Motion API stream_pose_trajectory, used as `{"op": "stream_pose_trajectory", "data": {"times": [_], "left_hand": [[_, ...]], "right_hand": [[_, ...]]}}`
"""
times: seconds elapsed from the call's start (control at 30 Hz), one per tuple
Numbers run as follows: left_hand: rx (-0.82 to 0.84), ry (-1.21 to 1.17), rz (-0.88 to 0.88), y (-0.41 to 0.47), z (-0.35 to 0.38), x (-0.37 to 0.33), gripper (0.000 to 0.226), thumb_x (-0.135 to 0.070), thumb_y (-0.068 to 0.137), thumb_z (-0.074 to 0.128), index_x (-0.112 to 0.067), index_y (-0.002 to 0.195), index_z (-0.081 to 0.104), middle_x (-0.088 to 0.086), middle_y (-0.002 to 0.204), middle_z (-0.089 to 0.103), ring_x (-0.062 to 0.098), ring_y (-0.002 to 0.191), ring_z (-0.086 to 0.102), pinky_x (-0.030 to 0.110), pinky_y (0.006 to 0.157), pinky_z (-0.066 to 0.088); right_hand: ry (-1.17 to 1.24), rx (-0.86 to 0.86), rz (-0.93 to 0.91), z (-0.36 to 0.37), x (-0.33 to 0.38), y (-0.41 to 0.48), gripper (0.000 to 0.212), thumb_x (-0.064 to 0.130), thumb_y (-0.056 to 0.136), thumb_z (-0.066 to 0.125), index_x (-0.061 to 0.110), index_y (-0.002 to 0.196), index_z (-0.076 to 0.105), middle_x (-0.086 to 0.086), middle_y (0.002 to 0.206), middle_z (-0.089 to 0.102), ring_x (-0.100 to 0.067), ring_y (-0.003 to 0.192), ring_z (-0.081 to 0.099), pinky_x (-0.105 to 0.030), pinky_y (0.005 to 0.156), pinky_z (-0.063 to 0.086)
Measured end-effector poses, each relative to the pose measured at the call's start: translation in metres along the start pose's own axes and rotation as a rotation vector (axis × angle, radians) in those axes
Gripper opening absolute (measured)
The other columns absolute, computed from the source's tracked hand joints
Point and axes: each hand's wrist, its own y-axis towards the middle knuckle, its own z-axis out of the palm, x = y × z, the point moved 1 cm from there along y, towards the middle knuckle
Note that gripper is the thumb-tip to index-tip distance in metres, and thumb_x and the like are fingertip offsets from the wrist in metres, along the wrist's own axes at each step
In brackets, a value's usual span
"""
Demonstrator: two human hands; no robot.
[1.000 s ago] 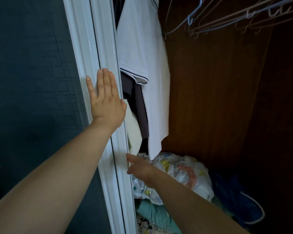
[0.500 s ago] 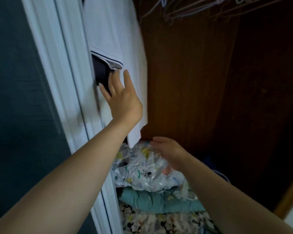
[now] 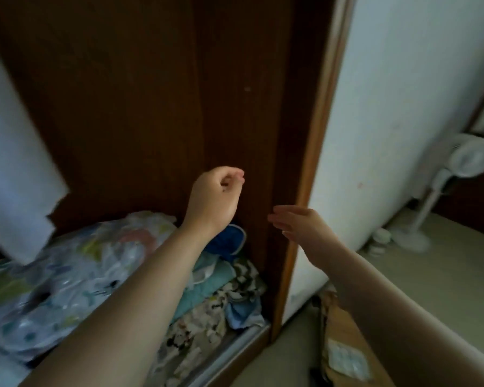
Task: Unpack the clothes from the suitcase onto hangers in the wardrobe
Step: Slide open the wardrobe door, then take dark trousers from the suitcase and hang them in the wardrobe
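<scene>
Since no suitcase shows, your curled, empty left hand (image 3: 215,198) fronts the wardrobe (image 3: 123,107), your flat, empty right hand (image 3: 298,226) nearer its right frame.

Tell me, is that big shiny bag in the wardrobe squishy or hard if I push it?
Probably squishy: the shiny bag looks puffy and wrinkled, like soft stuff sealed in plastic. Its glossy skin may be slippery. It seems to rest on folded blankets, so a push might make it slide.
</scene>
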Motion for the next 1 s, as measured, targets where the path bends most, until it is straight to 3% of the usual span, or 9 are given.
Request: {"op": "stream_pose_trajectory", "data": {"times": [0.13,0.2,0.37,0.47,0.6,0.77,1.0], "left_hand": [[0.187,-0.116,-0.02,-0.013,0.077,0.001,0.023,-0.022,0.099,0.045,-0.017,0.108,0.066,-0.006,0.099,0.068,0.008,0.089,0.066,0.017,0.076,0.05],[0.273,-0.158,-0.044,-0.022,0.112,0.002,0.021,-0.02,0.098,0.045,-0.019,0.101,0.066,-0.005,0.095,0.069,0.01,0.087,0.067,0.021,0.076,0.052],[0.457,-0.252,-0.135,-0.056,0.197,-0.004,0.019,-0.013,0.096,0.048,-0.013,0.095,0.067,0.002,0.09,0.07,0.017,0.081,0.067,0.013,0.066,0.05],[0.579,-0.241,-0.159,-0.081,0.241,-0.001,0.022,-0.015,0.096,0.049,-0.026,0.084,0.064,-0.006,0.085,0.069,0.018,0.083,0.068,0.031,0.079,0.056],[0.698,-0.226,-0.195,-0.114,0.294,0.011,0.026,-0.017,0.095,0.05,-0.034,0.079,0.062,-0.007,0.085,0.069,0.019,0.084,0.068,0.042,0.085,0.056],[0.818,-0.138,-0.252,-0.163,0.36,0.041,0.019,-0.022,0.095,0.05,-0.031,0.084,0.064,-0.004,0.093,0.07,0.016,0.09,0.067,0.035,0.085,0.054],[0.918,-0.025,-0.376,-0.246,0.452,0.106,0.018,-0.019,0.095,0.051,-0.029,0.085,0.062,-0.002,0.094,0.069,0.018,0.091,0.065,0.038,0.088,0.054]], "right_hand": [[0.027,-0.224,0.097,-0.08,-0.037,-0.022,0.023,0.004,0.091,0.054,0.006,0.112,0.064,-0.011,0.105,0.069,-0.021,0.099,0.061,-0.027,0.077,0.043],[0.051,-0.318,0.135,-0.113,-0.053,-0.038,0.021,0.003,0.092,0.051,0.008,0.109,0.062,-0.012,0.105,0.068,-0.021,0.1,0.06,-0.027,0.075,0.041],[0.05,-0.568,0.235,-0.185,-0.102,-0.082,0.021,0.008,0.09,0.056,0.012,0.108,0.065,-0.007,0.103,0.071,-0.022,0.104,0.063,-0.038,0.097,0.045],[0.061,-0.664,0.318,-0.221,-0.132,-0.109,0.023,0.009,0.093,0.054,0.01,0.112,0.066,-0.006,0.102,0.072,-0.023,0.105,0.064,-0.044,0.101,0.046],[0.092,-0.74,0.404,-0.259,-0.178,-0.138,0.014,0.008,0.091,0.054,0.017,0.096,0.065,-0.008,0.102,0.072,-0.024,0.106,0.064,-0.048,0.102,0.045],[0.108,-0.799,0.504,-0.3,-0.252,-0.17,0.015,0.008,0.092,0.056,0.017,0.098,0.065,-0.008,0.105,0.07,-0.023,0.107,0.063,-0.043,0.102,0.046],[0.176,-0.858,0.663,-0.342,-0.399,-0.191,0.022,0.006,0.088,0.06,0.007,0.109,0.068,-0.01,0.106,0.07,-0.023,0.102,0.065,-0.043,0.099,0.049]]}}
